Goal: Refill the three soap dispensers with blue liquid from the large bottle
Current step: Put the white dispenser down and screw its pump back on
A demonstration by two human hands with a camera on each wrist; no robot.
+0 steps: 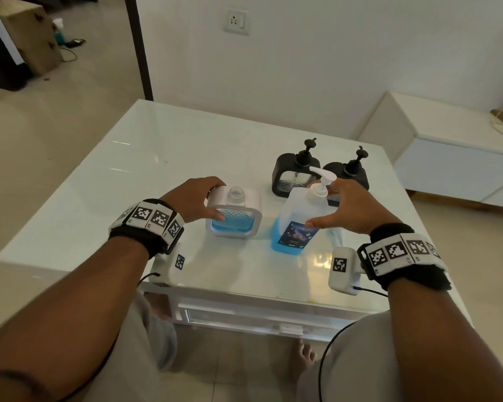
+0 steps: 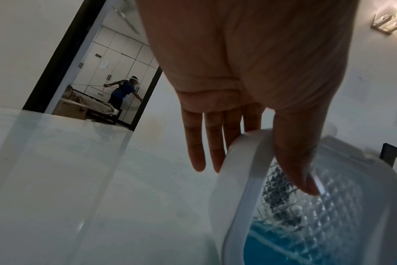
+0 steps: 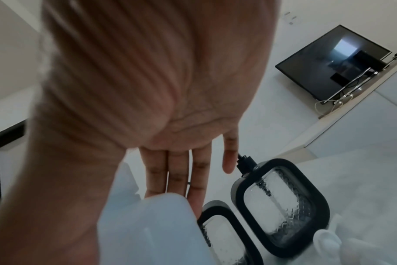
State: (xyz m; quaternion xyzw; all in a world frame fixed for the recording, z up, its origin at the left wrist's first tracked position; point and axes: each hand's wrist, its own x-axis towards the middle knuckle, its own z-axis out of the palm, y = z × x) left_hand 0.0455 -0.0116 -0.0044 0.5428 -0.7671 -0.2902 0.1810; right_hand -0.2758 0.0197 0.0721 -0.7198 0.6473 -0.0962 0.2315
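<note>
A white soap dispenser [image 1: 233,216] stands on the white table [image 1: 157,158] with its neck uncapped and blue liquid low in its window. My left hand [image 1: 212,204] holds it, thumb on the front window [image 2: 306,181] and straight fingers [image 2: 206,154] behind the left corner. To its right stands the large clear bottle [image 1: 298,224] with a white pump and blue liquid in its lower part. My right hand [image 1: 325,207] is spread around it with straight fingers [image 3: 181,177]. Two black dispensers [image 1: 295,175] [image 1: 349,176], pumps on, stand behind it.
A low white cabinet [image 1: 447,158] stands to the right of the table, and a dark screen [image 3: 331,61] sits further off. A doorway opens at the back left, where another person [image 2: 122,91] moves in the far room. A blurred white object [image 3: 326,240] lies beside the black dispensers.
</note>
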